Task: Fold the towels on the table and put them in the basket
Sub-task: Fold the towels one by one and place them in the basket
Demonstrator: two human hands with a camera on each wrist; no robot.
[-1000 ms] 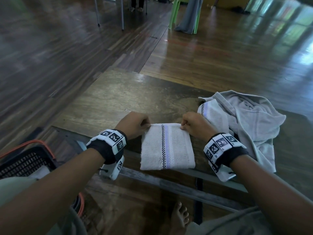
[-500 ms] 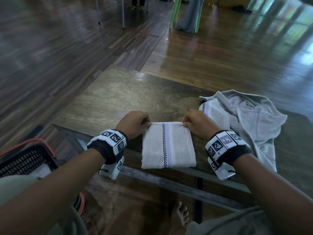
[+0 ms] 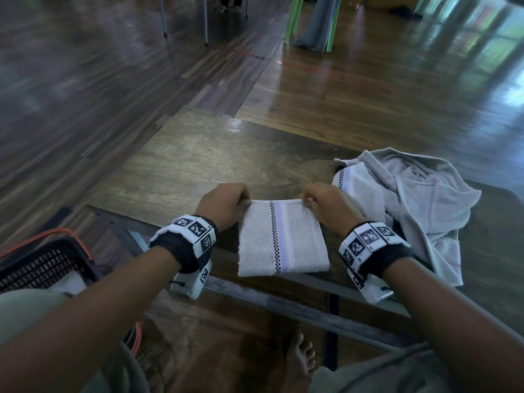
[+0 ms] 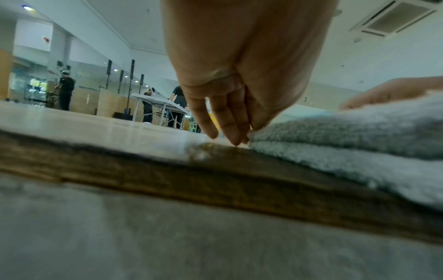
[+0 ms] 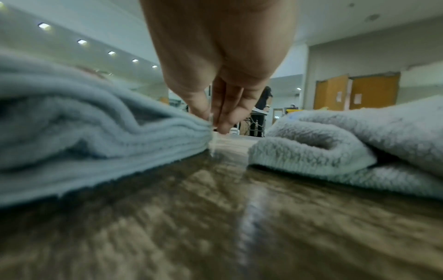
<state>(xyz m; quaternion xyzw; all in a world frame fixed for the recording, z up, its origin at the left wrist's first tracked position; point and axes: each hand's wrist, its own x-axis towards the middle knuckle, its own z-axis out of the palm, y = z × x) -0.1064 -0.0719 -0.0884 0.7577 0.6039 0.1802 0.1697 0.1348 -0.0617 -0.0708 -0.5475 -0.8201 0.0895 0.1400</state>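
Note:
A folded white towel (image 3: pixel 280 239) with a checkered and lilac stripe lies at the near edge of the wooden table (image 3: pixel 215 154). My left hand (image 3: pixel 226 204) pinches its far left corner; my right hand (image 3: pixel 326 205) pinches its far right corner. In the left wrist view the left hand's fingers (image 4: pixel 230 125) meet the layered towel (image 4: pixel 347 144) at the corner. The right wrist view shows the right hand's fingers (image 5: pixel 215 111) at the folded towel's (image 5: pixel 95 132) edge. A heap of unfolded grey towels (image 3: pixel 411 205) lies to the right. The black basket (image 3: pixel 37 265) stands low at the left.
The basket has an orange rim and holds something white inside. A metal frame bar (image 3: pixel 283 304) runs under the table's near edge. My bare foot (image 3: pixel 300 361) is on the floor below. A green chair (image 3: pixel 309 21) stands far off on the wooden floor.
Both hands keep hold of the towel's far corners. The far edge has been drawn a little straighter and farther from me; little else moved.

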